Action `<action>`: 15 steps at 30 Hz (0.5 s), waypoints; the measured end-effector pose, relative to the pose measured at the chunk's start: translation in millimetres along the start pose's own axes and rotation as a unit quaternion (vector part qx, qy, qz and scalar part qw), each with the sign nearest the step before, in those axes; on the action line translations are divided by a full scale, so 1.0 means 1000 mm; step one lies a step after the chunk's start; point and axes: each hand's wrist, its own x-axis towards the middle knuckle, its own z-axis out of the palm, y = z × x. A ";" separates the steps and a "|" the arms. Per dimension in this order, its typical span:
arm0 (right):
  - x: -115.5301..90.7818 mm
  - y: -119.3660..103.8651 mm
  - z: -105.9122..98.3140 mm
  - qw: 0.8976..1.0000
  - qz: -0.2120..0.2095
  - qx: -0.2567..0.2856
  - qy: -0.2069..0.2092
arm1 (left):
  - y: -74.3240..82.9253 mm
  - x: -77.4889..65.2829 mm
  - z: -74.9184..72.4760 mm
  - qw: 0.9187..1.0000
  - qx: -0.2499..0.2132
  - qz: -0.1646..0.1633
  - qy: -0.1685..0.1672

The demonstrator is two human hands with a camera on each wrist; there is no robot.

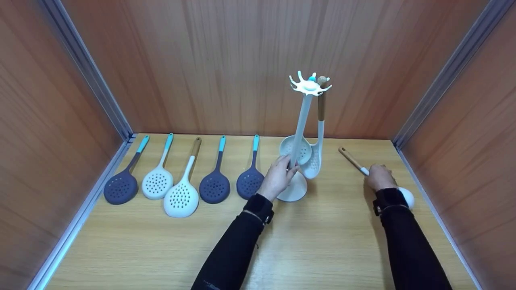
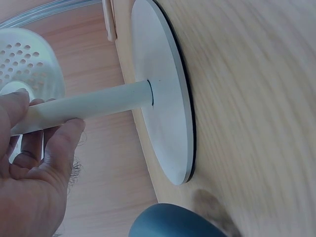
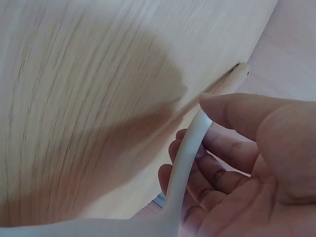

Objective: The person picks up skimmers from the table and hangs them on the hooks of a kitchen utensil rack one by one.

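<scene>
My left hand (image 1: 278,177) grips the pole of a white utensil stand (image 1: 301,121), just above its round base. In the left wrist view, thumb and fingers of the left hand (image 2: 39,163) wrap the pole. Prongs spread at the top. On the stand hang a white skimmer (image 1: 287,146) and a white perforated utensil (image 1: 312,167) with a wooden handle. At the right, my right hand (image 1: 381,177) holds a white kitchen utensil (image 1: 407,197) with a wooden handle by its shaft (image 3: 185,163). Its handle tip points to the back; hand and wrist hide most of its head.
Left of the stand several skimmers lie in a row: a dark one (image 1: 121,187), a white one (image 1: 157,183), a wooden-handled white one (image 1: 181,198) and dark ones (image 1: 215,187) (image 1: 250,182). Wooden panels (image 1: 209,60) wall the table at the back and sides.
</scene>
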 end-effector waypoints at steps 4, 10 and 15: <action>0.002 -0.001 0.001 1.000 -0.001 0.001 -0.006 | 0.000 0.000 0.000 1.000 -0.002 -0.004 -0.004; 0.001 -0.002 0.001 1.000 -0.015 0.011 -0.001 | -0.001 -0.001 0.000 1.000 -0.005 0.009 -0.002; 0.002 -0.002 0.002 1.000 -0.023 0.019 -0.002 | -0.002 -0.002 0.000 1.000 -0.005 0.028 0.003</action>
